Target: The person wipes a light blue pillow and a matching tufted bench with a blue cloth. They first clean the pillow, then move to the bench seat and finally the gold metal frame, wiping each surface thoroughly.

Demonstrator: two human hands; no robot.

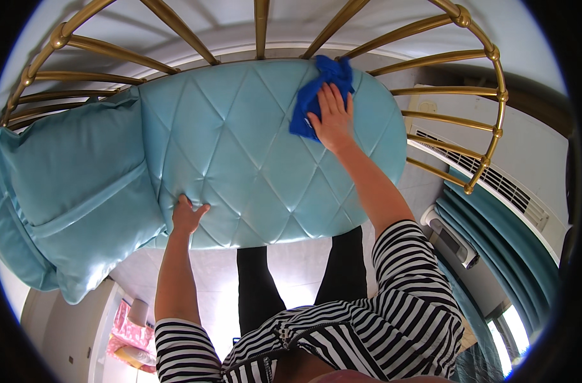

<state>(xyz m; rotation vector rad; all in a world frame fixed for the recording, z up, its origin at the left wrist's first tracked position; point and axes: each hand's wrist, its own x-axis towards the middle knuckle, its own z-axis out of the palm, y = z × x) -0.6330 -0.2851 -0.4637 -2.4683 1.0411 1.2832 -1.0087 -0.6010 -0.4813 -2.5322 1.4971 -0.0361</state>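
A teal, diamond-quilted seat cushion (243, 158) with a smooth leather-like surface spreads out before me. My right hand (334, 117) lies flat on a bunched blue cloth (303, 112) near the cushion's far right part, fingers pointing away. The cloth reaches the far edge of the seat by the brass-coloured rails. At the near left, my left hand (188, 218) rests on the quilted surface, thumb spread from the fingers, holding nothing; some of its fingers are hard to see. Beside it on the left lean matching teal pillows (80, 163).
Curved brass-coloured metal rails (176, 21) ring the seat's far side and right end. Teal curtains (501, 239) hang at the right, near a white appliance (449, 234) on the floor and a vented white unit (492, 177). A doorway with pink bedding (128, 330) shows at lower left.
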